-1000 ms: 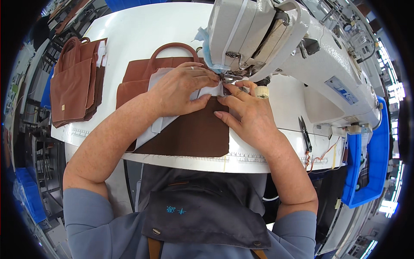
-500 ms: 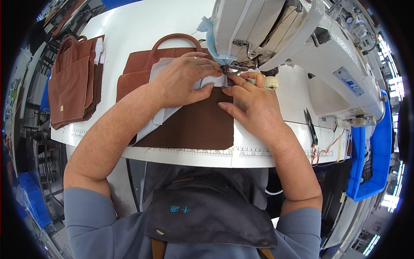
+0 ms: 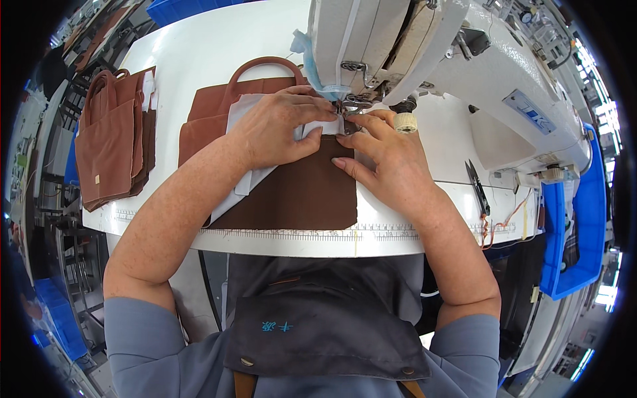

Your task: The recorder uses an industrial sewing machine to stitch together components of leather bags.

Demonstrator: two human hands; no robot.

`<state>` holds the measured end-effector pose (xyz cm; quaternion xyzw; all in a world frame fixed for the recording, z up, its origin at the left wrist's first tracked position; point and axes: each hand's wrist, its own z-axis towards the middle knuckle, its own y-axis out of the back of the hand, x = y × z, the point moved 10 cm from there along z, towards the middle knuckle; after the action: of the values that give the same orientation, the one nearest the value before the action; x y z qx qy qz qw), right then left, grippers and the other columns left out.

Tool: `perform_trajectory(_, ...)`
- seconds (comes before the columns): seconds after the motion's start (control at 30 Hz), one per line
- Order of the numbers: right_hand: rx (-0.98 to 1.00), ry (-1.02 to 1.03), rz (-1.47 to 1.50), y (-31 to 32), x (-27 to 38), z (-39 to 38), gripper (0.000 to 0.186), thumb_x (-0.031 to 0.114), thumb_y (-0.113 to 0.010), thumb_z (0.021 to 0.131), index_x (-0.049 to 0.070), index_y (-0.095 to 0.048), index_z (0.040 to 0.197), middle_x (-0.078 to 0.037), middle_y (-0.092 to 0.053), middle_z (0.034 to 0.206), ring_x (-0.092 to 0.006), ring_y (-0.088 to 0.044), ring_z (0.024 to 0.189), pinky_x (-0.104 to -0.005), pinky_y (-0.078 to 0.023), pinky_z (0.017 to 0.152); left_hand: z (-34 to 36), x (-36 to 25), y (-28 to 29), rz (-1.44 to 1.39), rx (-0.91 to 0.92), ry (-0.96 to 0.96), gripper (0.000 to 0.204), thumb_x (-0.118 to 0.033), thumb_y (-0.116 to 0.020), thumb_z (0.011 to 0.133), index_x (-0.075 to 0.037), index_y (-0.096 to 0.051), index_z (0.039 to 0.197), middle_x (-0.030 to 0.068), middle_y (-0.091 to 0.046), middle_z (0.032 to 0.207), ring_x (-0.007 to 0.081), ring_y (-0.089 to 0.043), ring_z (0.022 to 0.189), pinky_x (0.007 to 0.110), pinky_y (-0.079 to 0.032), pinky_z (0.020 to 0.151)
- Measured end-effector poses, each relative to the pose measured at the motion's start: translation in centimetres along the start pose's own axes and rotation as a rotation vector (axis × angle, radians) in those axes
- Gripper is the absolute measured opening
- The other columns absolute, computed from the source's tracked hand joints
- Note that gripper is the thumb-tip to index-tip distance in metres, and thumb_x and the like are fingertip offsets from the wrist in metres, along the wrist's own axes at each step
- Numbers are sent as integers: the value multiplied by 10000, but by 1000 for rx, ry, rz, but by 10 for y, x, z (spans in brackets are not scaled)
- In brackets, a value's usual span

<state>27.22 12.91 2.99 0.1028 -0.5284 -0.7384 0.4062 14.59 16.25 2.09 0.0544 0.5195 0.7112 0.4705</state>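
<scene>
My left hand (image 3: 282,126) lies flat over white lining cloth (image 3: 245,113), fingers stretched toward the needle and thumb apart. On the other side of the presser foot (image 3: 342,111), my right hand (image 3: 391,156) rests with fingers spread and bent, touching the cloth and the edge of a dark brown panel (image 3: 292,192). Part of the lining runs under the foot of the white sewing machine (image 3: 371,40). Beneath my left hand and the lining lies a reddish-brown bag piece with a handle (image 3: 265,63), partly hidden. What is under my fingertips does not show.
A stack of brown bag pieces (image 3: 109,149) lies at the left of the white table (image 3: 179,53). Black thread snips (image 3: 476,189) and loose orange thread lie at the right. A blue bin (image 3: 554,259) stands beyond the right edge. A ruler strip (image 3: 298,235) follows the front edge.
The whole view has shifted a little, the machine showing farther left. Both hands keep nearly the same place on the cloth beside the presser foot.
</scene>
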Motion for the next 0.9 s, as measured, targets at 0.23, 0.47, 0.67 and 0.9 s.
perform_trajectory(0.23, -14, 7, 5, 0, 0, -1, 276, 310, -817, 815, 110, -768, 999, -80, -718, 1185, -283, -615, 1056, -426, -438, 877, 3, 4, -2, -10, 43, 72, 282, -125, -669, 838, -47, -784, 1084, 109, -743, 1193, 304, -641, 1230, 406, -487, 1120)
perform_trajectory(0.47, -9, 5, 2, -1, 1, 0, 279, 298, -814, 820, 108, -762, 1017, -82, -716, 1180, -275, -644, 1048, -427, -440, 883, 2, 5, -1, 1, 16, 47, 281, -128, -671, 820, -43, -788, 1061, 103, -758, 1151, 307, -653, 1212, 406, -499, 1099)
perform_trajectory(0.67, 11, -11, -15, -2, 0, 3, 290, 305, -797, 838, 103, -761, 1043, -74, -712, 1180, -262, -674, 975, -434, -440, 882, 5, 6, 3, 10, -64, -50, 278, -77, -684, 785, -61, -792, 1041, 98, -777, 1067, 281, -731, 978, 391, -569, 910)
perform_trajectory(0.9, 4, 1, -31, -1, 2, 2, 287, 300, -788, 847, 109, -760, 1058, -64, -699, 1185, -257, -675, 974, -437, -436, 874, 5, 3, 3, 33, -61, -45, 266, -105, -683, 792, -66, -797, 1029, 100, -780, 1031, 280, -727, 959, 391, -571, 905)
